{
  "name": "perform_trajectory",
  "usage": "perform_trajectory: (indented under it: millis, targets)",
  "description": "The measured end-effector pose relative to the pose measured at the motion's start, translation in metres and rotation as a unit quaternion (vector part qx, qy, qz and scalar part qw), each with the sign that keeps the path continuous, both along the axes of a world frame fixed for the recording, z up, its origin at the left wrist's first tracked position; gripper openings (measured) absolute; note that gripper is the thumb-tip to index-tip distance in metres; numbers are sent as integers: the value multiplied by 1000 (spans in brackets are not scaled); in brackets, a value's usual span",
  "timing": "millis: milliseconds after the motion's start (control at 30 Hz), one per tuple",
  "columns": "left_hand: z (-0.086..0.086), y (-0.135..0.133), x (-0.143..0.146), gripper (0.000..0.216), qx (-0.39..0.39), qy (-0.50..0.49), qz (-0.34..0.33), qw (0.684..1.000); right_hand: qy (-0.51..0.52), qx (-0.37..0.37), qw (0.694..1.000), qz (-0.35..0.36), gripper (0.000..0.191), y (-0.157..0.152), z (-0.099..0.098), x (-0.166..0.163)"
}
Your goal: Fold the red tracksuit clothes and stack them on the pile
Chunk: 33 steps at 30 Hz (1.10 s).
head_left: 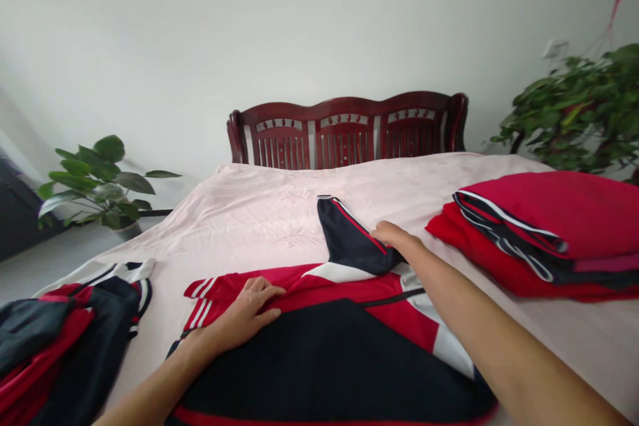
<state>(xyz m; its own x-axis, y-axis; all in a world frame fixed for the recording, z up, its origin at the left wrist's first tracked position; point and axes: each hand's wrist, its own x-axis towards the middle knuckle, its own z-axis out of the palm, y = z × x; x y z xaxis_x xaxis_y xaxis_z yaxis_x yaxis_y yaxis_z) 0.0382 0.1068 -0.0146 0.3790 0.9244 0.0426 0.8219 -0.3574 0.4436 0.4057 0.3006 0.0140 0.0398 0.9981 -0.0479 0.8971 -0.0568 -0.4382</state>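
A red, navy and white track jacket (329,339) lies spread flat on the bed in front of me. My left hand (247,313) rests flat on its red left side, fingers stretched out, beside the white-striped cuff (202,299). My right hand (394,236) reaches further out and lies on the navy sleeve (344,233), which points toward the headboard. The right fingers curl over the sleeve's edge; whether they pinch it is hard to see.
The bed has a pale pink sheet (259,213) and a dark wooden headboard (349,130). A stack of folded red and navy clothes (544,233) sits at the right. A loose heap of similar garments (64,333) lies at the left. Potted plants (100,183) stand on both sides.
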Motion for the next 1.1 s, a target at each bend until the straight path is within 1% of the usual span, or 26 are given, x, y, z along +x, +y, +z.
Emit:
perform_trajectory:
  millis: [100,200,267,333,400,433,467,500,533,567,600,633,667,700,733,767,833,867,900,967,1033,1067,1100]
  targets:
    - [-2,0,-1,33,-5,-3,-3,1000,-39,-40,998,3,32,2,3,-15]
    - [-2,0,0,31,6,-8,-8,1000,-63,-48,997,14,33,0,5,-27]
    - [-3,1,1,30,12,-13,-4,1000,-61,-36,997,34,35,-2,9,-32]
    - [-4,3,0,29,6,-27,1,1000,-47,-9,996,73,36,-7,16,-38]
    - [-3,8,-1,29,-13,-65,14,998,-27,25,992,118,40,-16,26,-47]
    - [-1,12,-1,31,-22,-98,35,994,-19,45,987,151,42,-23,31,-53]
    - [2,16,-1,36,-30,-141,66,987,-16,70,977,201,45,-33,36,-60]
    - [5,20,-1,42,-41,-198,103,974,-22,98,958,267,47,-45,40,-66]
    - [8,24,1,52,-58,-264,139,953,-37,127,928,348,49,-59,42,-72]
    - [12,27,4,62,-81,-333,166,925,-64,155,886,432,49,-74,43,-78]
    - [15,30,8,72,-105,-393,181,895,-96,172,845,498,49,-89,41,-82]
    - [17,33,13,82,-128,-436,186,871,-130,185,810,542,47,-104,38,-84]
    - [18,34,20,91,-143,-455,187,859,-161,195,788,562,45,-117,33,-85]
    - [19,35,29,99,-144,-448,188,862,-186,203,774,570,43,-129,26,-85]
    - [19,36,38,105,-129,-416,186,881,-204,212,768,569,42,-137,19,-84]
    - [18,37,47,108,-100,-369,183,906,-214,219,766,565,42,-144,13,-82]
    - [16,38,66,104,-35,-263,174,948,-215,224,770,557,45,-151,1,-79]
    - [16,39,74,98,-12,-226,176,958,-209,222,773,557,47,-153,-3,-77]
    - [15,40,80,90,0,-208,184,961,-201,218,774,559,48,-154,-6,-76]
    - [15,45,89,65,-10,-220,210,953,-183,209,775,567,49,-155,-9,-75]
    - [14,51,92,34,-23,-257,233,937,-171,203,777,571,47,-154,-9,-73]
    - [14,54,91,25,-24,-276,240,930,-167,201,782,566,47,-154,-8,-70]
    - [14,57,89,21,-22,-297,247,922,-163,199,791,555,49,-153,-6,-66]
